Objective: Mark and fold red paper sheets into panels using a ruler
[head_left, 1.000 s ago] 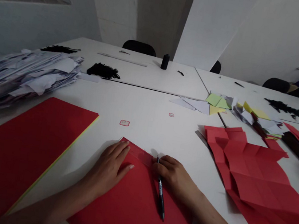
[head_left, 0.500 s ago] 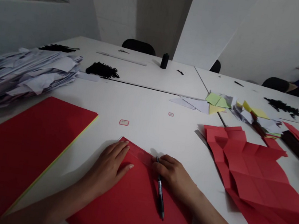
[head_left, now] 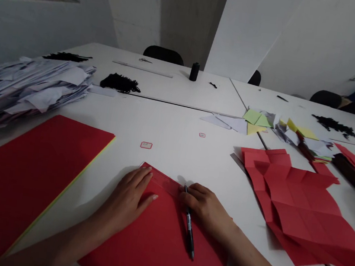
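A red sheet [head_left: 157, 239] lies on the white table in front of me, and a clear ruler [head_left: 165, 181] rests along its far edge. My left hand [head_left: 133, 197] lies flat with fingers apart on the ruler's left end and the sheet's far left corner. At the ruler's right end, my right hand [head_left: 202, 204] has its fingers curled round a black pen [head_left: 189, 235]. One end of the pen sticks up past the fingers, while the other slants down toward me over the sheet.
Red sheets [head_left: 44, 176] with a yellow edge lie left, before a pile of white papers [head_left: 39, 86]. Creased red paper [head_left: 305, 206] lies right. Farther back are black yarn [head_left: 120, 82], a black spool [head_left: 194, 71], a long ruler [head_left: 142, 69] and coloured scraps [head_left: 258, 118].
The whole view has shifted very slightly. Both hands, the ruler and the pen keep the same places on the red sheet.
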